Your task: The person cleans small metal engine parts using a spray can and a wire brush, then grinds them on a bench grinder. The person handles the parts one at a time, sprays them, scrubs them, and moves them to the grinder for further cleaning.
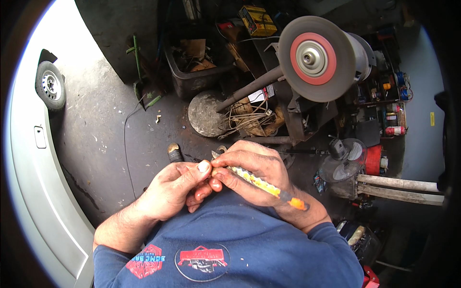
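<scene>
In front of my chest my right hand [259,170] is wrapped round a slim utility knife [257,181] with a worn yellow and dark handle and an orange end. The handle slants down to the right across the palm. A pointed grey tip [214,154] shows just past the fingers; whether it belongs to the knife I cannot tell. My left hand [180,185] is closed, thumb pressed to the fingers, and meets the right fingertips. What it pinches, if anything, is hidden. Both hands have dark smudges.
A bench grinder [314,60] on a pedestal with a round base [204,113] stands ahead to the right. Behind it is a black bin [192,77] of scraps. A cable [127,144] crosses the floor. A pale vehicle [36,192] stands left, loaded shelves [389,96] right.
</scene>
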A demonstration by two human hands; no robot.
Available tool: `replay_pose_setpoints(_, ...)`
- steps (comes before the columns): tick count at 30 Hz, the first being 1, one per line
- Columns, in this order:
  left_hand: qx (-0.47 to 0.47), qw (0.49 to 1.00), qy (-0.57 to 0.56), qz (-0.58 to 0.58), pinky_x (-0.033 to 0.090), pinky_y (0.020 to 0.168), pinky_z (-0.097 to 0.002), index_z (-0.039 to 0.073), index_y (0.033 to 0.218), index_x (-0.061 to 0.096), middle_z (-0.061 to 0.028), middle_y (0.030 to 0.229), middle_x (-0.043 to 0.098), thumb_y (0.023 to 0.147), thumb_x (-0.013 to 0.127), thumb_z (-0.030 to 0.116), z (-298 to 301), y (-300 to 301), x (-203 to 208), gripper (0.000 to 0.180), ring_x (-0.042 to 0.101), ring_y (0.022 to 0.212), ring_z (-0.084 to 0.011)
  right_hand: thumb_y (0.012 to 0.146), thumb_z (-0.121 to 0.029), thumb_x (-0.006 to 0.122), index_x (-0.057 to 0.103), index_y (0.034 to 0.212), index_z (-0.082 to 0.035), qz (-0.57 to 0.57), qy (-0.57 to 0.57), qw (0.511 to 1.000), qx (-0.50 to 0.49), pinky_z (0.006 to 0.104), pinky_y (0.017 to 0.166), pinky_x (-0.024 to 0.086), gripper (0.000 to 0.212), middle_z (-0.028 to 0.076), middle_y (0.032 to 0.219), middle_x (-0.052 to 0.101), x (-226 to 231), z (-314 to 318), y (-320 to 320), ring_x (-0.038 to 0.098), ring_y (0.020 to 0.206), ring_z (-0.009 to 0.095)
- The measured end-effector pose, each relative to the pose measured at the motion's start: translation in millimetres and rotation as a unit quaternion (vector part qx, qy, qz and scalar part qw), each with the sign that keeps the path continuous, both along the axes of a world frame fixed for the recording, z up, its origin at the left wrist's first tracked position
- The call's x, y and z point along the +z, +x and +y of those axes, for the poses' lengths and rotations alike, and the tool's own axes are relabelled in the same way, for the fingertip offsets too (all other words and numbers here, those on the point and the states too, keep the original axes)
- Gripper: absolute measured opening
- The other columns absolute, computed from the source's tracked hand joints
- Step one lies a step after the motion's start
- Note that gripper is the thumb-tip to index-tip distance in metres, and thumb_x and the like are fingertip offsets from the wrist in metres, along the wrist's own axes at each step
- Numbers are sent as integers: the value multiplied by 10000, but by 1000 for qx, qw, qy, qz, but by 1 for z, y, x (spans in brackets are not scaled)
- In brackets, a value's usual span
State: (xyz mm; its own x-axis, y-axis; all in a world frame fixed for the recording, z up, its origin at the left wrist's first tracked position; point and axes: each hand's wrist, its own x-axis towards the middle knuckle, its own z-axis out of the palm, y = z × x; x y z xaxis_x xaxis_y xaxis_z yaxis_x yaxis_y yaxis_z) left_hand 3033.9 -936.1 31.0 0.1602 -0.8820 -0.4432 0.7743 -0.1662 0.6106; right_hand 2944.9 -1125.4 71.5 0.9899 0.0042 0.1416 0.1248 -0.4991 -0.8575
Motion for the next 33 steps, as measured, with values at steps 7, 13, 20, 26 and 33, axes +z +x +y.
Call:
replay_pose_setpoints(7,-12,979,-85,183,383,554,-257,-23,987,596,-28,703,506,1040,416,465,0,7,-11,523,428,580,-109,862,-28,717,685,973,27,22,69,997,21,306,641,535,128,121,845,670,3,-1,15,674,760,219)
replay_pose_setpoints(13,20,969,-160,187,368,564,-268,-35,1089,542,-53,728,495,1037,438,428,2,10,-18,478,402,601,-110,886,-5,664,681,1038,41,58,103,993,1,289,748,524,160,136,957,679,12,-2,20,664,856,187)
replay_pose_setpoints(20,85,964,-193,163,402,565,-278,-25,1175,483,-129,764,561,1035,451,386,5,8,-15,435,434,577,-123,862,56,690,627,1083,26,100,176,979,-14,276,825,537,232,145,1017,660,25,-2,7,659,926,164)
replay_pose_setpoints(26,109,965,-194,137,434,583,-291,-27,1203,445,-198,847,625,1011,488,338,3,10,-14,414,530,618,-171,831,-35,761,694,1072,-29,35,164,983,76,319,783,527,250,100,959,681,17,-8,8,664,892,213)
replay_pose_setpoints(33,65,960,-225,156,439,581,-293,-32,1160,471,-205,854,627,985,529,336,3,10,-16,412,546,606,-183,804,96,728,658,1049,9,107,265,957,-60,313,815,562,269,157,1014,648,29,4,-4,658,941,188)
